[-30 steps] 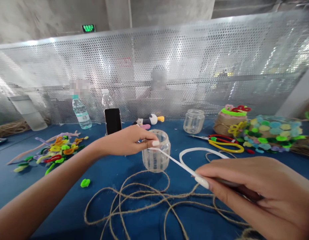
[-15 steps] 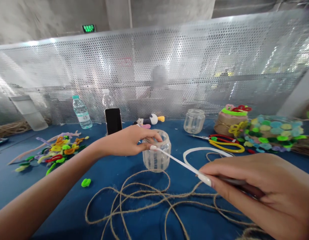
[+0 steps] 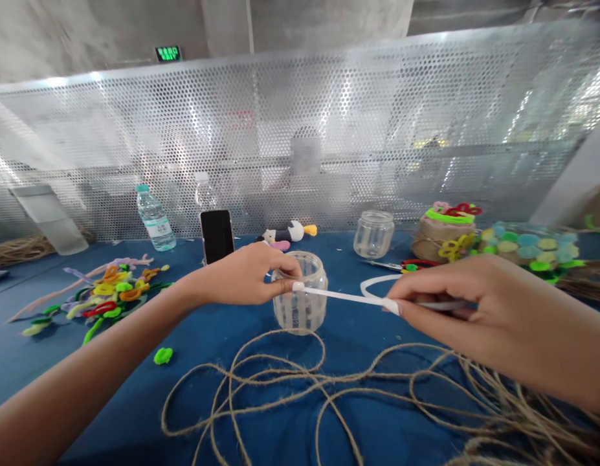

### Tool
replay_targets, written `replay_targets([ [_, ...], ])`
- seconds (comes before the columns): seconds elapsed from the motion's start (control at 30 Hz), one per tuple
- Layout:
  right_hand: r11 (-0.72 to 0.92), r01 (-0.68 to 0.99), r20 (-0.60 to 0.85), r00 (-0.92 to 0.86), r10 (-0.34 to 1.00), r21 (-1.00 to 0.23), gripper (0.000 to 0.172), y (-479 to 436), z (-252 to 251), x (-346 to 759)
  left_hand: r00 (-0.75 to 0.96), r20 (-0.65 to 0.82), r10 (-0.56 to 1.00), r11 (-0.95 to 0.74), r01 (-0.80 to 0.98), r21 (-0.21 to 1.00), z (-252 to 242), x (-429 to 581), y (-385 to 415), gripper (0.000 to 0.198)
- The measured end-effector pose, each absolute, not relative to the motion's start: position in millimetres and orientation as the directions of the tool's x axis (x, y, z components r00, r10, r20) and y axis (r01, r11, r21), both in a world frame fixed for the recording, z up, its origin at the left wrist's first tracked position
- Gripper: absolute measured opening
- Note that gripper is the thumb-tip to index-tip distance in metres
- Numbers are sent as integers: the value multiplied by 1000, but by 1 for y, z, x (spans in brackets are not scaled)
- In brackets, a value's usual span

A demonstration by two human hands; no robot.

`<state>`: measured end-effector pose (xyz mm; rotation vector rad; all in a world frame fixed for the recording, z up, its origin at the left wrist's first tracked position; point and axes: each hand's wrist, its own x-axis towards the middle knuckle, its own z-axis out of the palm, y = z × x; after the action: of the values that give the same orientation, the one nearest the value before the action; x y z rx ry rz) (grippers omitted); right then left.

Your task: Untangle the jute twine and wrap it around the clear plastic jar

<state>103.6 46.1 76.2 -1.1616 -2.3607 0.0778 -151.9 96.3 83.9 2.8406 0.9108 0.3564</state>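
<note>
While left hand point(image 3: 246, 275) pins white strip point(image 3: 338, 295) to glass jar point(image 3: 300, 310), right hand point(image 3: 479, 304) pinches it taut — strip likely light, limp; grip near ends; jar fragile.

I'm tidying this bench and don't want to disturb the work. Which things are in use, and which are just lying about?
In use: ribbed jar, gripped by the left hand; white strip, pulled taut by the right hand.
Lying about: water bottle, phone, plush toy, empty jar, scissors, pipe-cleaner pile, loose twine.
</note>
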Motion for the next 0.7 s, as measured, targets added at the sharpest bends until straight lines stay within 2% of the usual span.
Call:
replay_targets([
  [0.1,617,739,333,-530,780,-269,23,54,77,106,793,192,578,-815,550,181,83,-153,97,16],
  [0.2,598,757,318,-517,795,-263,23,56,77,106,791,195,580,-814,555,173,82,-152,97,15],
  [0.47,587,784,324,-512,796,-203,22,63,76,103,780,204,591,-806,565,177,83,-151,96,19],
  [0.6,577,785,342,-491,801,-225,22,73,74,100,789,210,578,-815,543,202,82,-151,97,21],
  [0.7,579,774,324,-495,806,-256,23,76,72,98,762,231,605,-796,579,178,78,-149,98,31],
])
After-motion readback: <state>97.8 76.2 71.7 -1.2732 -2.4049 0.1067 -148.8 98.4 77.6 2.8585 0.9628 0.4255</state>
